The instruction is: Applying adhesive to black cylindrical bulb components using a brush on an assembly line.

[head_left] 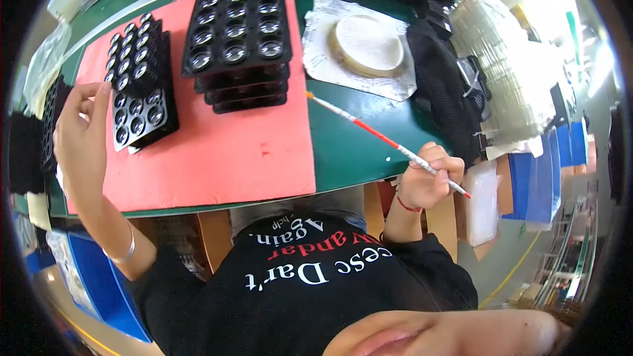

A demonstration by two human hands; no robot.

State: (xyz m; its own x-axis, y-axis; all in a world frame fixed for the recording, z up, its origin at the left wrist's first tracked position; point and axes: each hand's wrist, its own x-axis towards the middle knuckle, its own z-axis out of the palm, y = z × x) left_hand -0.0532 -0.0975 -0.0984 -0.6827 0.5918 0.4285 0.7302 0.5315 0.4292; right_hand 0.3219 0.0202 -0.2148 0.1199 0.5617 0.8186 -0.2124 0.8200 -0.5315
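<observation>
My left hand (82, 133) rests with fingers apart against the left edge of a small stack of black lens trays (136, 82) lying on a red foam mat (217, 151). It holds nothing. My right hand (430, 177) is closed around a long thin red-and-white stick (376, 134), which slants up and left over the green table (349, 148); its orange tip ends near the mat's right edge. A taller stack of black trays (239, 26) filled with round clear lenses stands at the back of the mat.
A round cream-coloured dish (367, 43) lies on a white bag behind the stick. A black mesh bag (443, 82) and shiny silver sheets (508, 66) sit at the right. Blue bins (547, 171) stand beside the table on the right, another at lower left.
</observation>
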